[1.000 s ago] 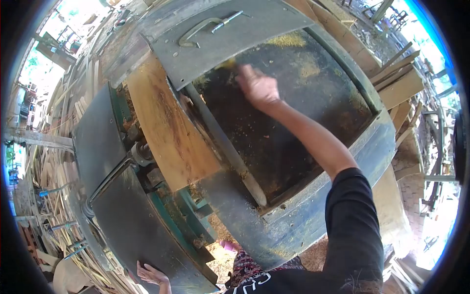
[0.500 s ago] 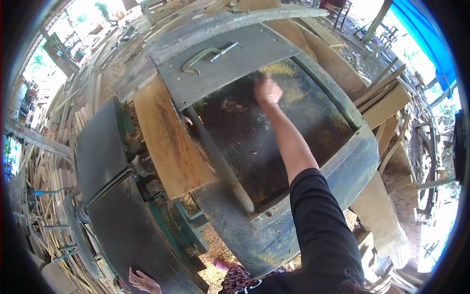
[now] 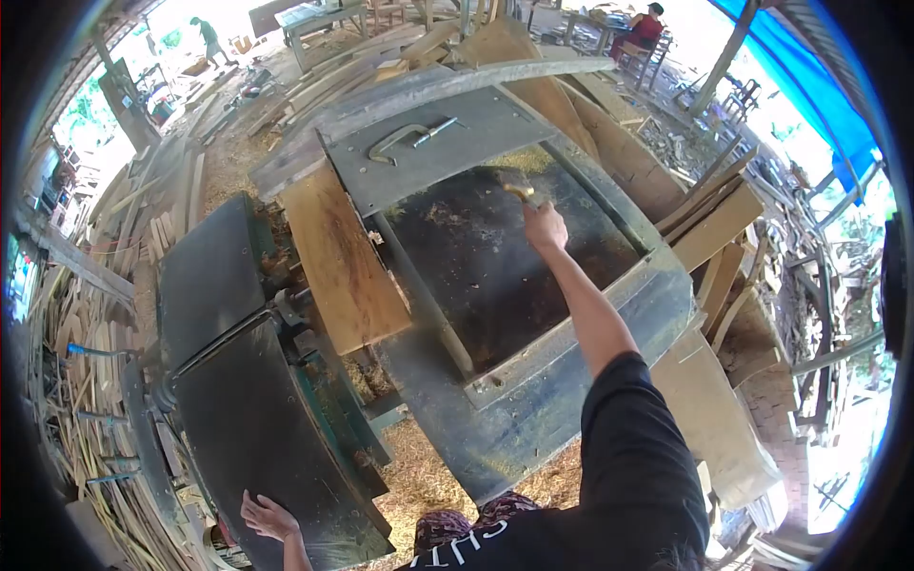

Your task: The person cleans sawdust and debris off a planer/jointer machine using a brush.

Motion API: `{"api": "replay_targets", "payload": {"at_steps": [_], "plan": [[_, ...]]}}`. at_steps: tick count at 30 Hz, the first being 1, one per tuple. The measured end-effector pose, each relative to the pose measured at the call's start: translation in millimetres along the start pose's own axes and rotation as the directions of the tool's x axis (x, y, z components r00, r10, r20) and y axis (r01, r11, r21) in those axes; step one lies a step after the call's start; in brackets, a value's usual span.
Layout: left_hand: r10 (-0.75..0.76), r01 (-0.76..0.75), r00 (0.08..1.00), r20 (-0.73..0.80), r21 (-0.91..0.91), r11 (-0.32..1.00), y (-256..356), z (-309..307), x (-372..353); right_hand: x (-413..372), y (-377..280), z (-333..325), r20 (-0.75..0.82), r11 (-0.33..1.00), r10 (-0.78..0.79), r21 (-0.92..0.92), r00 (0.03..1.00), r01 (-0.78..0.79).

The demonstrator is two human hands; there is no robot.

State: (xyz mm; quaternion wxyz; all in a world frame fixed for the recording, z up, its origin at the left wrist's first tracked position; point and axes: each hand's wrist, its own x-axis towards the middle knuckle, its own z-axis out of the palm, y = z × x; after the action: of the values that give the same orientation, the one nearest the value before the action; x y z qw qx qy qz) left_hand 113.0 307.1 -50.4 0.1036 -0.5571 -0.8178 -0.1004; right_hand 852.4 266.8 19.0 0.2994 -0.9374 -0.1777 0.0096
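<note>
A brush (image 3: 519, 190) with a light wooden handle is gripped in my right hand (image 3: 546, 229); its bristle end is blurred. The hand is over the dark recessed panel (image 3: 466, 276) of a wooden-framed bench, near a patch of yellowish sawdust (image 3: 533, 160). At the lower left, my left hand (image 3: 269, 517) rests with fingers apart on the dark metal bed (image 3: 276, 428) of a woodworking machine. Beyond the recess, a metal C-clamp (image 3: 409, 140) lies on a grey board (image 3: 367, 176). A brown wooden plank (image 3: 343, 266) sits between bench and machine.
A second machine bed (image 3: 211, 259) lies farther left. Stacked boards (image 3: 714, 224) stand at the right, and wood strips (image 3: 86, 381) are piled at the far left. Wood shavings (image 3: 424, 466) cover the floor. A seated person (image 3: 645, 33) and another person (image 3: 206, 38) are in the background.
My right hand has come back from the far edge of the recess, and the brush shows more clearly. The view has tilted up a little. My left hand stays on the machine bed.
</note>
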Motion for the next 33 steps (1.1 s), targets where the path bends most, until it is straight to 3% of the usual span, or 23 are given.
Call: {"api": "replay_targets", "payload": {"at_steps": [4, 5, 7, 8, 9, 10, 11, 12, 14, 15, 16, 17, 19, 21, 23, 24, 25, 26, 27, 28, 30, 31, 33], "plan": [[-0.016, 0.016, 1.000, 0.000, -0.035, 0.999, 9.0, -10.2, -5.2, -100.2, 7.4, -54.8, -0.023, 0.908, -0.075, 0.412, 0.997, 0.078], [-0.019, 0.018, 0.999, -0.027, -0.046, 0.999, 11.7, -14.3, -6.6, -127.8, 19.5, -52.9, -0.045, 0.848, -0.205, 0.491, 0.978, 0.200], [0.190, -0.232, 0.951, -0.243, -0.158, 0.960, 5.4, -12.2, -9.5, -207.0, 13.8, -70.3, 0.162, 0.734, -0.206, 0.678, 0.965, 0.043], [0.272, -0.321, 0.939, -0.210, -0.255, 0.912, 12.4, -19.6, -15.5, -243.0, 16.6, -65.8, 0.081, 0.679, -0.341, 0.710, 0.937, 0.186], [0.368, -0.412, 0.911, -0.188, -0.349, 0.842, 28.1, -33.0, -24.5, -284.4, 13.6, -63.6, 0.170, 0.616, -0.331, 0.784, 0.928, 0.076], [0.402, -0.413, 0.898, -0.177, -0.651, 0.637, 51.3, -54.0, -43.2, -324.6, 5.6, -61.5, 0.268, 0.553, -0.312, 0.831, 0.911, -0.055], [0.431, -0.273, 0.899, -0.077, -0.868, 0.414, 69.6, -56.6, -67.7, -360.5, -3.0, -58.7, 0.288, 0.640, -0.357, 0.769, 0.889, 0.007], [0.485, 0.062, 0.862, 0.146, -0.981, 0.184, 85.8, -59.4, -94.4, -401.7, -5.9, -56.6, 0.328, 0.722, -0.379, 0.689, 0.865, 0.056], [0.729, 0.641, 0.520, 0.445, -0.768, 0.012, 100.4, -79.7, -136.3, -466.9, -19.1, -59.6, 0.565, 0.810, -0.353, 0.584, 0.746, -0.059], [0.747, 0.738, 0.456, 0.484, -0.674, -0.014, 103.7, -75.9, -158.7, -497.0, -24.9, -66.2, 0.665, 0.837, -0.368, 0.541, 0.650, -0.079], [0.626, 0.651, 0.536, 0.566, -0.750, 0.121, 110.9, -101.3, -172.2, -529.7, -11.6, -36.6, 0.653, 0.757, -0.459, 0.642, 0.602, -0.119], [0.621, 0.670, 0.500, 0.603, -0.724, 0.163, 100.1, -110.6, -176.8, -554.8, 7.7, -12.8, 0.612, 0.656, -0.556, 0.739, 0.562, -0.155], [0.517, 0.611, 0.560, 0.647, -0.744, 0.268, 80.7, -119.5, -169.8, -564.2, 21.5, -23.1, 0.696, 0.717, -0.597, 0.686, 0.400, -0.125], [0.439, 0.587, 0.646, 0.625, -0.774, 0.238, 51.1, -129.9, -159.7, -567.6, 62.2, -34.7, 0.586, 0.701, -0.632, 0.712, 0.508, 0.050], [0.396, 0.428, 0.710, 0.583, -0.803, 0.415, 13.4, -89.2, -135.2, -555.8, 129.6, 15.7, 0.868, 0.787, -0.252, 0.441, 0.429, -0.431], [0.389, 0.423, 0.718, 0.577, -0.806, 0.415, 1.8, -73.2, -125.7, -548.6, 168.7, 57.7, 0.901, 0.605, -0.003, 0.348, 0.435, -0.716], [0.384, 0.026, 0.876, 0.292, -0.824, 0.566, -9.0, -59.5, -118.1, -533.7, 154.6, 41.3, 0.882, 0.450, 0.194, 0.309, 0.429, -0.838], [0.437, -0.347, 0.899, -0.025, -0.650, 0.676, -16.3, -51.2, -116.0, -523.5, 168.3, 65.8, 0.874, 0.273, 0.158, 0.408, 0.459, -0.871], [0.432, -0.353, 0.901, -0.038, -0.643, 0.680, -18.1, -46.9, -117.4, -513.0, 168.7, 89.5, 0.867, 0.186, 0.180, 0.434, 0.465, -0.881], [0.435, -0.401, 0.900, -0.041, -0.471, 0.786, -16.2, -44.1, -118.5, -502.7, 183.8, 128.6, 0.923, -0.020, 0.103, 0.375, 0.371, -0.927], [0.405, -0.411, 0.911, -0.080, -0.266, 0.872, -12.8, -44.2, -122.7, -473.7, 222.5, 223.9, 0.790, 0.562, -0.190, 0.574, 0.582, -0.596], [0.441, -0.468, 0.882, -0.167, -0.198, 0.861, -10.8, -48.0, -128.4, -463.4, 223.4, 256.4, 0.660, 0.687, -0.321, 0.656, 0.680, -0.313], [0.469, -0.513, 0.844, -0.260, -0.139, 0.847, -9.5, -48.5, -129.2, -449.5, 225.5, 301.6, 0.407, 0.712, -0.459, 0.700, 0.789, 0.053]]}}
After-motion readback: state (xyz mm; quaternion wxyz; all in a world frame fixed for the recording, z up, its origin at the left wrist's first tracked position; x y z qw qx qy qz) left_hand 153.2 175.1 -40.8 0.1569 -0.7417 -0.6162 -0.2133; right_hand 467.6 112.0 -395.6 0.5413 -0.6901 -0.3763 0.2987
